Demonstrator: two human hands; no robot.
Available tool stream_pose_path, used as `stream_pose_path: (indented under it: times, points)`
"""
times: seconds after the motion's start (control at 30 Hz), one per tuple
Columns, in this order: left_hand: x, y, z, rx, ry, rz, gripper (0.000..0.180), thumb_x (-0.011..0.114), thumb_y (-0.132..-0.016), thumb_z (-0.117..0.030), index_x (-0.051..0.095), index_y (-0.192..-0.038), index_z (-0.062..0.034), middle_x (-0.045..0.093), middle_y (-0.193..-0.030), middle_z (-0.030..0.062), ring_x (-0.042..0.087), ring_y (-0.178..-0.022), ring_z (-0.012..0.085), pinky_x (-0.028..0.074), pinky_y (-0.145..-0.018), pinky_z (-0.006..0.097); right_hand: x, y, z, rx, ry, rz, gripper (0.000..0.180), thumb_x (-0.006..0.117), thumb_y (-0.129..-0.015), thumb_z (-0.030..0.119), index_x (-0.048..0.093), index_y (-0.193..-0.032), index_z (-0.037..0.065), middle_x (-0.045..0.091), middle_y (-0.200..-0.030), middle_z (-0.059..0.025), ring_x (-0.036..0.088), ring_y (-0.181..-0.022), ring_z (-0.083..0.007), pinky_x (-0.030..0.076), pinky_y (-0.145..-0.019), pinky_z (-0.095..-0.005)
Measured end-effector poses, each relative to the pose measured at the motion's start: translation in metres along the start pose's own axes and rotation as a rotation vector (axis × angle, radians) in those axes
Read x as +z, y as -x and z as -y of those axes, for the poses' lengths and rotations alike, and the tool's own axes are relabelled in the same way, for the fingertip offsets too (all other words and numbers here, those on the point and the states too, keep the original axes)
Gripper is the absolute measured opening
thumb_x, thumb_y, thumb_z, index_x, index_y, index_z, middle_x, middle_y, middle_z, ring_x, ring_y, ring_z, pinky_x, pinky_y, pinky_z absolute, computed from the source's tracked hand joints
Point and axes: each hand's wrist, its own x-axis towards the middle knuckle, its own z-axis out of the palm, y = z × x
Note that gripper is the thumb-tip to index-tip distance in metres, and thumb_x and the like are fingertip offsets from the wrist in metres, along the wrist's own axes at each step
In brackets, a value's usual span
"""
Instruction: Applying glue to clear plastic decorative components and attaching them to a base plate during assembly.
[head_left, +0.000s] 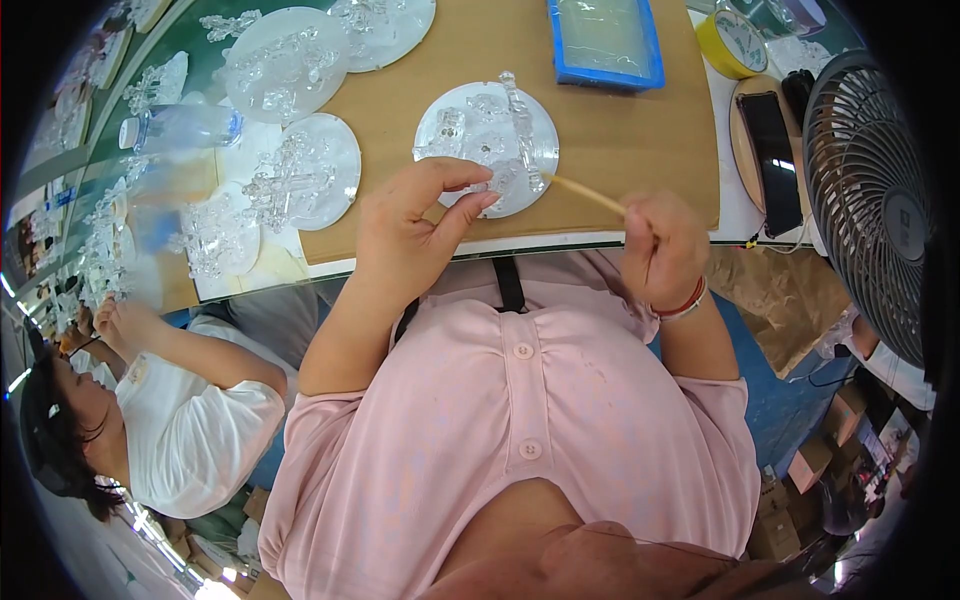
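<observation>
A round clear disc (432, 130) with several transparent molded pieces on it lies on the brown cardboard in front of me. One of them, a long clear column-like piece (521, 125), stretches across the disc's right side. At the disc's near edge my left hand (415, 215) has thumb and forefinger brought together; whatever is between them is too small or clear to name. Farther right, my right hand (665, 250) grips a thin wooden stick (590, 193). The stick points left, and its tip is at the disc's right edge, by the foot of the column-like piece.
More discs with clear pieces (315, 170) sit to the left, near a plastic bottle (185, 128). A blue tray (655, 60) is at the back. Yellow tape (735, 45), a phone (775, 160) and a black fan (875, 200) stand right. Another person (200, 410) works at left.
</observation>
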Motion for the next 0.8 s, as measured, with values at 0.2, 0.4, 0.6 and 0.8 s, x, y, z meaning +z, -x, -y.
stream_pose_path:
  times: [0.2, 0.4, 0.6, 0.8]
  points:
    - [0.000, -0.004, -0.001, 0.012, -0.009, 0.020, 0.016, 0.071, -0.076, -0.003, 0.067, -0.091, -0.0044, 0.068, -0.087, 0.0076, 0.065, -0.074, 0.0179, 0.051, -0.063, 0.027, -0.001, -0.005, -0.003, -0.078, 0.008, 0.004, 0.014, 0.054, -0.083, -0.004, 0.047, -0.093, 0.003, 0.059, -0.072, -0.0134, 0.057, -0.057, -0.0284, 0.044, -0.051, -0.0348]
    - [-0.003, -0.011, -0.006, 0.110, -0.081, 0.017, 0.014, 0.069, -0.076, 0.000, 0.067, -0.090, -0.0041, 0.068, -0.086, 0.0082, 0.065, -0.070, 0.0184, 0.050, -0.060, 0.028, -0.004, 0.004, 0.000, -0.104, -0.171, 0.087, 0.011, 0.054, -0.086, 0.000, 0.046, -0.093, 0.004, 0.058, -0.072, -0.0131, 0.055, -0.056, -0.0270, 0.043, -0.052, -0.0341]
    - [-0.026, -0.021, -0.034, -0.015, -0.032, 0.139, 0.012, 0.069, -0.076, 0.000, 0.070, -0.088, -0.0036, 0.069, -0.081, 0.0086, 0.066, -0.069, 0.0189, 0.050, -0.060, 0.027, -0.032, 0.021, -0.017, 0.114, -0.191, -0.554, 0.016, 0.050, -0.095, 0.017, 0.045, -0.096, 0.001, 0.053, -0.071, -0.0133, 0.051, -0.059, -0.0183, 0.041, -0.050, -0.0247]
    - [-0.065, -0.067, -0.094, 0.120, -0.122, -0.015, 0.010, 0.070, -0.076, -0.005, 0.072, -0.085, -0.0066, 0.069, -0.073, 0.0058, 0.065, -0.067, 0.0140, 0.049, -0.061, 0.025, -0.041, 0.073, -0.049, 0.007, 0.025, -0.822, 0.024, 0.044, -0.098, 0.024, 0.044, -0.098, 0.001, 0.047, -0.070, -0.0122, 0.044, -0.056, -0.0168, 0.037, -0.047, -0.0245]
